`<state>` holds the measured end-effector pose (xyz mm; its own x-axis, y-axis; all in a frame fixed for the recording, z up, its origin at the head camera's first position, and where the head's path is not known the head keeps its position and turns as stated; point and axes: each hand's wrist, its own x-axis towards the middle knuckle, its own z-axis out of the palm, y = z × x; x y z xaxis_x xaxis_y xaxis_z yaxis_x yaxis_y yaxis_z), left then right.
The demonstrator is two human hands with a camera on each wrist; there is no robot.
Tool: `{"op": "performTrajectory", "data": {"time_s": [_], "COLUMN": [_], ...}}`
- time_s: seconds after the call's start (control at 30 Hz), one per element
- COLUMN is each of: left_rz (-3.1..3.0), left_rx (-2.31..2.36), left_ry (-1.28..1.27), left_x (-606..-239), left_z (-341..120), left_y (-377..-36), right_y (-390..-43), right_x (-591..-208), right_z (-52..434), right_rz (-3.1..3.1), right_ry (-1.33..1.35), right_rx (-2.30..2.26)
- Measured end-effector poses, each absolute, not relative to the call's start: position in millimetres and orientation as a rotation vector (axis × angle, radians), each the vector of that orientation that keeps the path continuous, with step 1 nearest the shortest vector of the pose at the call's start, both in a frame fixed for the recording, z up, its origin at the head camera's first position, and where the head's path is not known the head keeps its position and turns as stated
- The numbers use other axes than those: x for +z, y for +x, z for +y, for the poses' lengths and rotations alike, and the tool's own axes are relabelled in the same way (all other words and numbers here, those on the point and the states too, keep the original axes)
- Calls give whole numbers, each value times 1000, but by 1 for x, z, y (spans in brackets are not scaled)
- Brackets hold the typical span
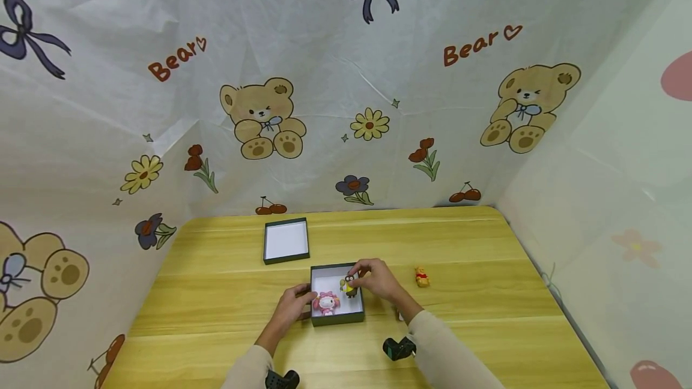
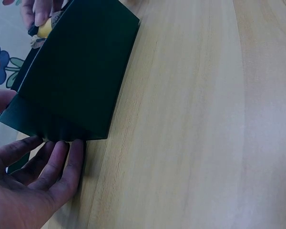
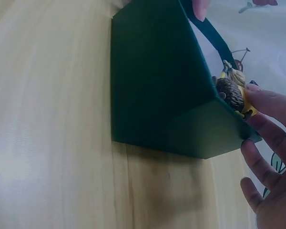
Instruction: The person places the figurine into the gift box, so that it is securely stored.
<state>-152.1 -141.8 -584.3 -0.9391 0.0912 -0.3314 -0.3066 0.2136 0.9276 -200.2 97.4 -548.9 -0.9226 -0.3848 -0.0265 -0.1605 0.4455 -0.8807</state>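
A dark green box with a white inside sits on the wooden table. A pink and white figure lies in its left half. My right hand pinches a small brown and yellow figure just inside the box's right half; the same figure shows at the box rim in the right wrist view. My left hand rests with straight fingers against the box's left wall.
The box's lid lies open side up behind the box. A small yellow and red bear figure stands to the right of my right hand. Printed fabric walls close in the back and both sides.
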Motion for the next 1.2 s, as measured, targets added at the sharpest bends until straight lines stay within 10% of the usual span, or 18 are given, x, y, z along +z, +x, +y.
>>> {"op": "performTrajectory", "data": {"time_s": [0.8,1.2], "left_rz": [2178,2242], "left_rx": [1813,1757], "left_ry": [-161,-176], "left_x": [-539,-586], "left_z": [-135,-141], "left_y": [-136,-152], "right_y": [-194,-189], "right_x": [-558,-561], "right_z": [87,85], "right_rz": [2710,2735], "right_ry": [-704,-789], "right_rx": [-1113,-1049]}}
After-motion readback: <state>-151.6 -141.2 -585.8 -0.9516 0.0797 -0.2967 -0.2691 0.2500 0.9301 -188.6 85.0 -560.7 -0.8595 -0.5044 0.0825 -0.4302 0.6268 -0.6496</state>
